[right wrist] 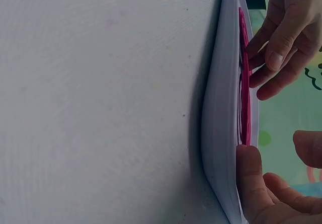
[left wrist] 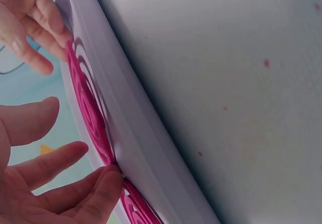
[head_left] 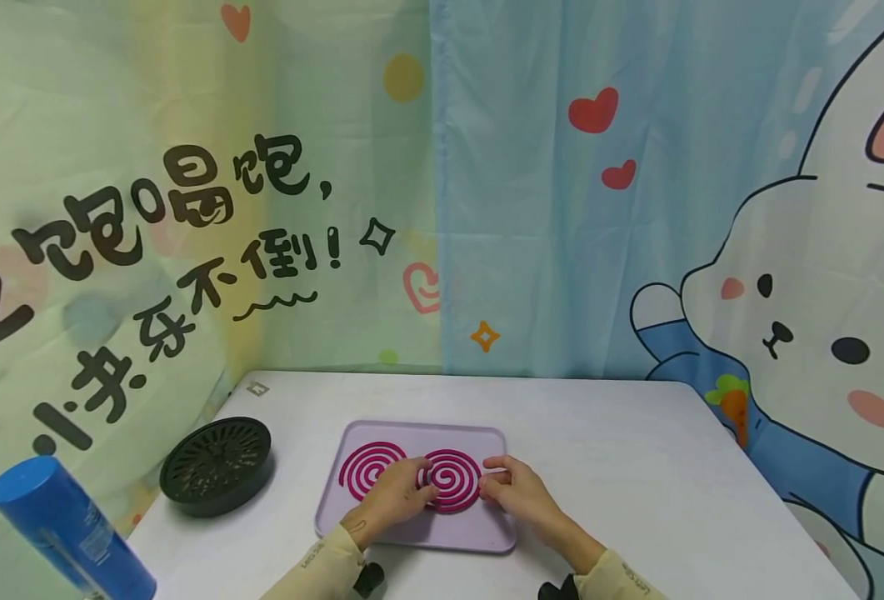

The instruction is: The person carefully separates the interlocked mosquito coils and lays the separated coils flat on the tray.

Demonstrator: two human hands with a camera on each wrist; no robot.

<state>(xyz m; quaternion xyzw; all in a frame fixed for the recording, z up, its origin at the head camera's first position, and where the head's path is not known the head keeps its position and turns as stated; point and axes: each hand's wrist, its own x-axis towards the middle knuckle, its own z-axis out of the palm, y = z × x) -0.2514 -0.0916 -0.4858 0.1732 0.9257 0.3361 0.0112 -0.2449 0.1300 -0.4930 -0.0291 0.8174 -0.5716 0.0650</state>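
Coils [head_left: 412, 479], two joined pink spirals, lie on the tray [head_left: 486, 537] on the bench, my left hand [head_left: 397, 496] and right hand [head_left: 520, 496] resting relaxed fingers on them, gripping nothing; uneven prying could snap them.

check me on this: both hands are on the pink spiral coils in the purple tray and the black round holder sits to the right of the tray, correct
Not quite. The black round holder sits to the left of the purple tray, not the right, as the head view shows. The rest holds: the left hand and right hand both touch the pink spiral coils lying in the tray.
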